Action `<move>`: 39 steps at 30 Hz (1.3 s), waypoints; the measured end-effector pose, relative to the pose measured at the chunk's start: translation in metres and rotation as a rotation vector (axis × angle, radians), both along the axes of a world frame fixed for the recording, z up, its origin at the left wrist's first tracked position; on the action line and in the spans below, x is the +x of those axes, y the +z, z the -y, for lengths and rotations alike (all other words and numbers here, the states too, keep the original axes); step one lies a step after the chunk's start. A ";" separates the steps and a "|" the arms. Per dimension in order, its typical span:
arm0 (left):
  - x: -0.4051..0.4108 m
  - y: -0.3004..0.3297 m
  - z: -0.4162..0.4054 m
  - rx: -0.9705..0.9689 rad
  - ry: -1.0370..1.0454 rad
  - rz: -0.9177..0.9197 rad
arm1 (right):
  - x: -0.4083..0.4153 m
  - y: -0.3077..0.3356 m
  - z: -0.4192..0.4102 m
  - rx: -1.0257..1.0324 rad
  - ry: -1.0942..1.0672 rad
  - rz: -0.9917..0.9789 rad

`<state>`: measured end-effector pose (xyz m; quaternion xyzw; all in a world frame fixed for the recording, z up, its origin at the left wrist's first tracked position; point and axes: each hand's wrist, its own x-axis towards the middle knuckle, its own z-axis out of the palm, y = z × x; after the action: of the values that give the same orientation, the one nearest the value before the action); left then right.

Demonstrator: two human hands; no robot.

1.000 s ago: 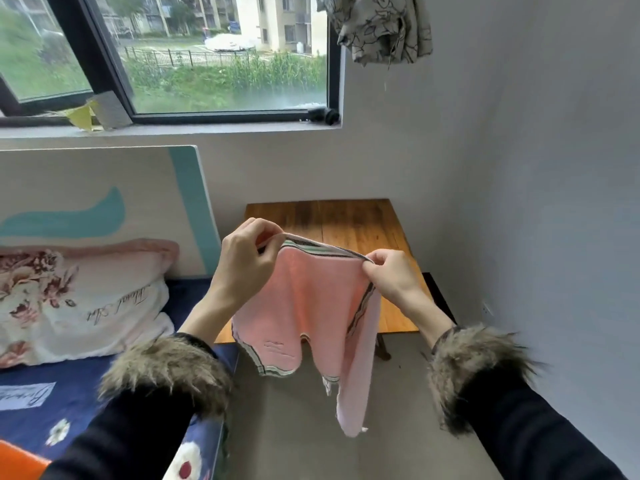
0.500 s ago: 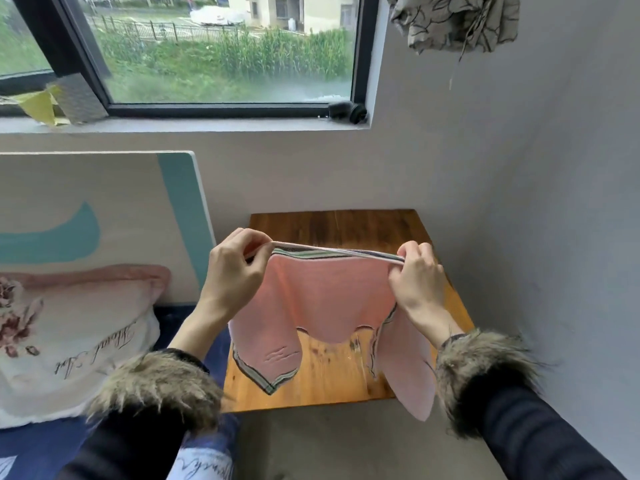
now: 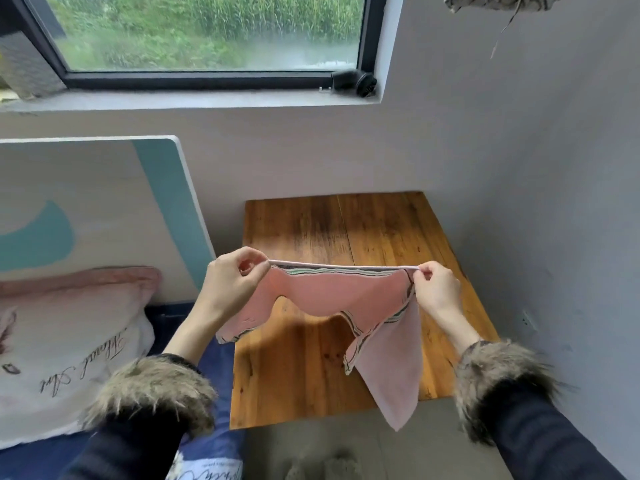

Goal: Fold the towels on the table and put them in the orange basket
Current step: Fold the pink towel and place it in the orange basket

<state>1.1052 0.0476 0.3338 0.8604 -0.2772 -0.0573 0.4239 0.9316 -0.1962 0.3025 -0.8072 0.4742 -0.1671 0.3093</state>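
A pink towel with striped borders hangs in the air above the wooden table, its top edge stretched taut between my hands. My left hand pinches the left end of that edge. My right hand pinches the right end. Below the edge the cloth sags; one corner droops at the left and a longer flap hangs down past the table's front edge at the right. The orange basket is out of view.
The table stands in a corner, with grey walls behind it and to its right. A bed with a white and pink pillow and a board leaning on the wall lies to the left. A window is above.
My hands have moved apart, pulling the towel's top edge out straight and wide. The view has come closer to the table and tilted down over it.
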 end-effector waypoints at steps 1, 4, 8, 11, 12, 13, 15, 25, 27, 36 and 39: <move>0.003 -0.002 0.000 0.013 -0.009 -0.034 | -0.002 -0.002 0.005 0.056 0.010 -0.001; 0.009 -0.005 -0.002 0.030 -0.018 -0.127 | -0.009 0.002 0.022 0.250 0.135 -0.018; 0.023 -0.003 0.012 0.149 -0.076 -0.175 | -0.003 0.022 0.045 0.224 0.279 -0.214; 0.040 -0.010 0.035 0.209 -0.078 -0.099 | 0.019 0.021 0.064 0.096 0.290 -0.283; 0.046 -0.017 0.046 0.211 -0.066 -0.064 | 0.031 0.016 0.071 0.070 0.283 -0.289; 0.054 -0.026 0.058 0.205 -0.046 -0.031 | 0.044 0.007 0.080 0.050 0.269 -0.290; 0.070 -0.050 0.083 0.217 0.011 0.051 | 0.070 -0.015 0.100 0.035 0.230 -0.284; 0.035 -0.224 0.098 0.515 -0.168 0.060 | 0.093 -0.172 0.055 0.131 0.446 -0.217; 0.017 -0.256 0.090 0.607 -0.220 -0.002 | 0.081 -0.202 0.035 0.208 0.537 -0.273; 0.026 -0.309 0.059 0.910 -0.361 -0.061 | 0.050 -0.255 0.060 0.025 0.678 -0.758; 0.039 -0.309 0.062 0.935 -0.374 -0.046 | 0.052 -0.252 0.079 0.005 0.648 -0.784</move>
<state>1.1445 -0.0142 0.0244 0.8924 -0.3618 -0.2691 -0.0186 0.9832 -0.2755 0.0508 -0.9141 0.2803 0.2540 0.1463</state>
